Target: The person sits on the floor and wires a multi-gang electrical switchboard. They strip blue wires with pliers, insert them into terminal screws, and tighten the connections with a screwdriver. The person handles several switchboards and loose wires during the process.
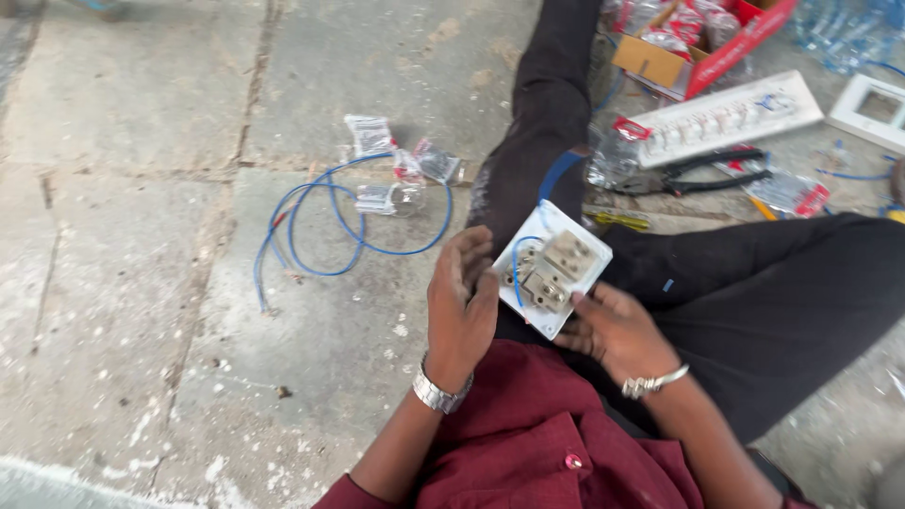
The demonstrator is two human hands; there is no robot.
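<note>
Grey stone floor (141,113), cracked and dust-flecked, carrying all items. Black trouser legs (782,292) of the seated person, stretched from lower right toward the top edge; maroon shirt (528,443) at the bottom edge.

Long white switch strip (726,118) lying flat near the floor's upper right, with a white rectangular frame (872,113) just beside it at the right edge. Red-and-brown cardboard box (698,42) of small packets at the top edge, beyond the strip. Loop of blue wire (320,226) coiled on the floor left of the leg, with several small clear plastic packets (396,165) lying on and near it. Black-handled pliers (712,170) just below the strip, next to further packets; a yellow-handled tool (617,220) partly hidden near the knee.

White square switch plate (551,269), back side upward, held above the lap between both hands, tilted, with beige switch modules and a short blue wire showing on its rear.

Left hand (462,306), steel watch at the wrist, curled around the plate's left edge, fingers bent against the rear side. Right hand (613,330), chain bracelet at the wrist, supporting the plate's lower right corner, thumb and fingertips pressed to its edge and nearest module; exact finger contact on the module not discernible.
</note>
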